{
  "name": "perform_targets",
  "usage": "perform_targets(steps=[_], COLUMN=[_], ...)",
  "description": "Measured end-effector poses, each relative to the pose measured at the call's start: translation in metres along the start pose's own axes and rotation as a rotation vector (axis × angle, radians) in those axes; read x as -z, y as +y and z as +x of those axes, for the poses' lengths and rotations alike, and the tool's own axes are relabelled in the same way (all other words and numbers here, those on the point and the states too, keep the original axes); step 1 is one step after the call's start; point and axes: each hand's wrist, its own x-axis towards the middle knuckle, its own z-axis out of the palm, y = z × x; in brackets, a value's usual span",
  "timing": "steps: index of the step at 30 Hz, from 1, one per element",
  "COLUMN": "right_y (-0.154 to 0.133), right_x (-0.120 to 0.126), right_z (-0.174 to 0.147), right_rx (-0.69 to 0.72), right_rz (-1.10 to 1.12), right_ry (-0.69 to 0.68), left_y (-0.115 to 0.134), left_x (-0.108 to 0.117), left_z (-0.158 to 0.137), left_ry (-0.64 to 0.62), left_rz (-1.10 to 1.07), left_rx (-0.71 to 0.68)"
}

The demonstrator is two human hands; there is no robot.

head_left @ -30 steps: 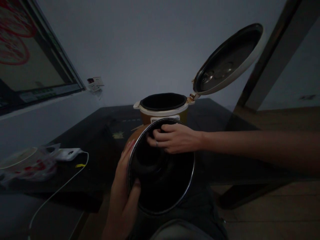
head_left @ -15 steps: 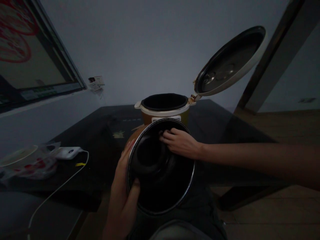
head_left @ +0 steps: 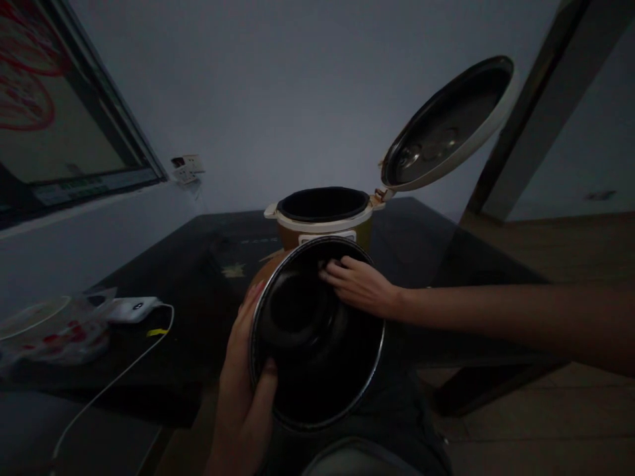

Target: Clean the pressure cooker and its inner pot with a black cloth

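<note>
A dark inner pot [head_left: 317, 370] with a shiny rim is tilted so that its mouth faces me. My left hand [head_left: 248, 370] grips its left side, thumb over the rim and fingers along the outside. Inside the pot, near the upper wall, is my right hand [head_left: 358, 284]. Its fingers are curled together, and what they hold, if anything, is too dark to make out. Just behind the pot a rice cooker [head_left: 325, 225] stands on the table, its lid [head_left: 449, 125] raised to the right.
On the black table [head_left: 198, 264], a bowl in a plastic bag [head_left: 54, 330] sits at the left beside a white device [head_left: 133, 308] with a cable [head_left: 119, 377]. A wall socket [head_left: 186, 168] is at the back left, below a window [head_left: 74, 119].
The whole view has shifted slightly, with the cooker and lid appearing a little further left. My left hand keeps its grip on the pot, and my right hand stays inside with barely any movement.
</note>
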Motion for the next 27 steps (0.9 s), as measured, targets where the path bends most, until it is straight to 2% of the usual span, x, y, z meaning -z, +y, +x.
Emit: perform_targets(steps=[3, 5, 10, 12, 15, 21, 24, 27], right_y=[0.0, 0.001, 0.007, 0.01, 0.014, 0.008, 0.006, 0.01], right_x=[0.002, 0.011, 0.041, 0.048, 0.045, 0.019, 0.026, 0.045], right_z=[-0.006, -0.004, 0.006, 0.006, -0.004, -0.027, -0.022, -0.011], right_rx=[-0.022, -0.002, 0.079, 0.107, 0.083, 0.093, 0.089, 0.078], right_rz=[-0.173, -0.211, -0.374, -0.417, -0.435, -0.355, -0.361, -0.446], right_ry=[-0.006, 0.036, 0.292, 0.355, 0.361, 0.247, 0.263, 0.35], left_y=[-0.001, -0.001, -0.002, -0.002, -0.001, 0.0, 0.0, -0.001], left_x=[0.0, 0.0, 0.0, 0.0, 0.0, 0.001, 0.001, 0.001], left_z=[-0.001, -0.001, -0.002, -0.002, -0.002, 0.0, 0.0, -0.001], left_ry=[-0.002, -0.005, 0.012, 0.024, 0.027, 0.012, -0.014, -0.001], left_rz=[-0.011, -0.021, -0.04, -0.034, -0.034, -0.021, -0.021, -0.018], left_rx=[-0.002, 0.003, 0.031, 0.027, 0.027, 0.016, 0.013, 0.032])
